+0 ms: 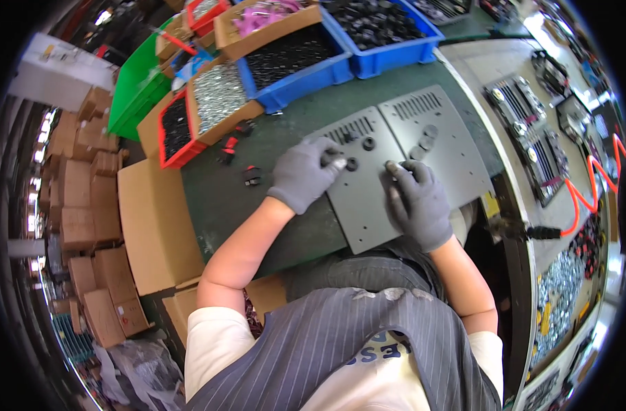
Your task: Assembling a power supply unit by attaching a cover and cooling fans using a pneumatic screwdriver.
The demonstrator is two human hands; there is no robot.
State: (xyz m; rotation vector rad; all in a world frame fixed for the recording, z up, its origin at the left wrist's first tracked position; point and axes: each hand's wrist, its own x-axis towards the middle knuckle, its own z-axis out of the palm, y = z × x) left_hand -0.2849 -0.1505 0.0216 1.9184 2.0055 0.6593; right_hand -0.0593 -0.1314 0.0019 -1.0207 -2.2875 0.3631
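Two grey metal panels point(446, 161) with slotted vents lie side by side on the green-topped table point(258, 229). My left hand point(303, 172), in a grey glove, is over the left panel. Its fingers are curled toward the thumb around something dark that I cannot make out. Right by the thumb tip is a black rubber ring point(352, 164), and a second black ring point(368, 144) lies farther up. My right hand point(421, 205), gloved too, hovers at the seam between the panels, index finger and thumb apart. Several dark round discs point(424, 145) rest on the right panel.
Blue bins point(296, 81) of black parts and a cardboard box point(220, 96) of silvery hardware line the far edge. Red-and-black pieces point(232, 142) lie left of the panels. At right, a coiled orange hose point(577, 205) crosses a bench with metal assemblies point(517, 103). Cartons point(77, 185) are stacked left.
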